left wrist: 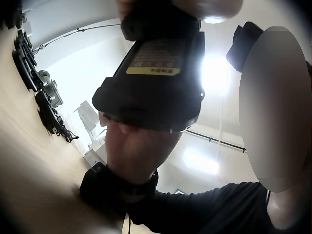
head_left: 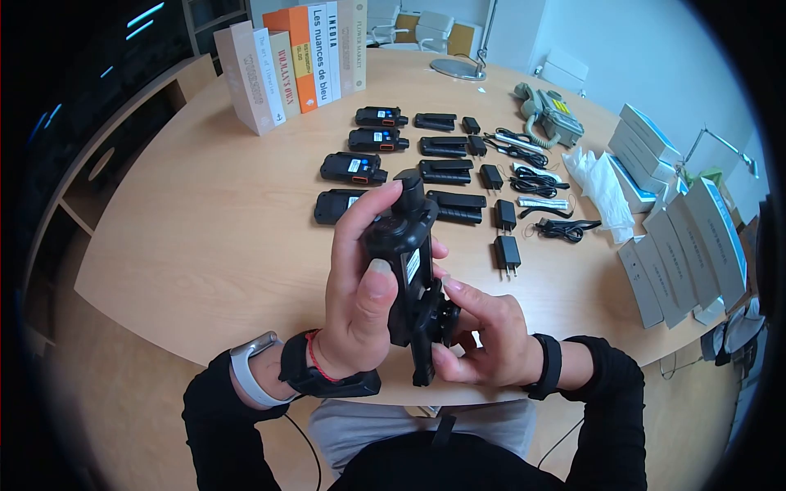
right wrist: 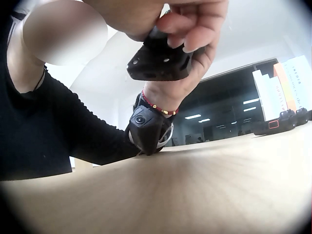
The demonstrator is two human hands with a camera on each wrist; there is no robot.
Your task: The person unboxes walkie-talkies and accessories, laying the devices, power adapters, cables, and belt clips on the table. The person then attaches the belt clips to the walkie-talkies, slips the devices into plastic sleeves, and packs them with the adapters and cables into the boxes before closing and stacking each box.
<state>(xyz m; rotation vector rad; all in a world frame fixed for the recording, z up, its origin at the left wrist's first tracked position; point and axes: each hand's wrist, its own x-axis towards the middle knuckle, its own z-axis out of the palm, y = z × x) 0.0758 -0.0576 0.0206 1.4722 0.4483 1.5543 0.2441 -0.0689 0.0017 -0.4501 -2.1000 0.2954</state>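
My left hand (head_left: 360, 315) grips a black handheld radio (head_left: 399, 239) upright over the near table edge, its index finger beside the stubby top knob and its thumb along the near side. With thumb and fingers, my right hand (head_left: 491, 331) pinches a black clip piece (head_left: 423, 331) against the radio's lower right side. The left wrist view shows a printed label (left wrist: 153, 61) with a yellow strip on the radio's face. In the right wrist view, the lower end of a black part (right wrist: 161, 63) with small silver dots sits between the hands.
Several similar radios (head_left: 354, 166) lie in a column beyond my hands, beside black clip-backed packs (head_left: 446, 171). Right of them are charger plugs (head_left: 506, 249) and coiled cables (head_left: 536, 182). Books (head_left: 311, 61), a corded telephone (head_left: 553, 116), a white plastic bag (head_left: 604, 190) and white boxes (head_left: 684, 250) stand around.
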